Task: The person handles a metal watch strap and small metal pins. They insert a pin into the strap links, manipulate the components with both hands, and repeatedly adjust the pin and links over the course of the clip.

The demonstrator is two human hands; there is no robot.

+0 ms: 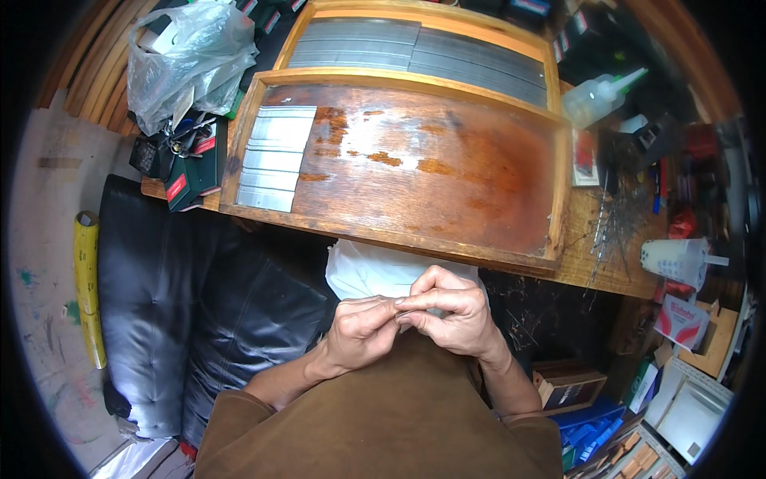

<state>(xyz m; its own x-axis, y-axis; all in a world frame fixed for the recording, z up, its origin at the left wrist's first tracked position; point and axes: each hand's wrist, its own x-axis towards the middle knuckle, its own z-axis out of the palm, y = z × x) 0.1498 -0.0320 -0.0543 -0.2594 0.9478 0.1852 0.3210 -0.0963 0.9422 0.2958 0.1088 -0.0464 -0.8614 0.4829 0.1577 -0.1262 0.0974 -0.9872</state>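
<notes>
My left hand (363, 331) and my right hand (451, 311) meet fingertip to fingertip in front of my brown top. Both are closed in a pinch, and whatever lies between the fingers is hidden or too small to name. Just beyond them a white cloth or bag (367, 267) hangs below the table's edge. Farther off lies a shallow wooden tray (383, 231) with a worn reddish-brown bottom. Flat silvery metal strips (275, 160) sit side by side at its left end.
Behind is a second wooden tray (479, 28) holding dark grey strips (479, 68). A plastic bag (191, 68) and keys (187, 136) lie at left. Rightward are a squeeze bottle (594, 100), thin dark wires (614, 231) and a drink cup (674, 262). A black padded seat (159, 295) stands at left.
</notes>
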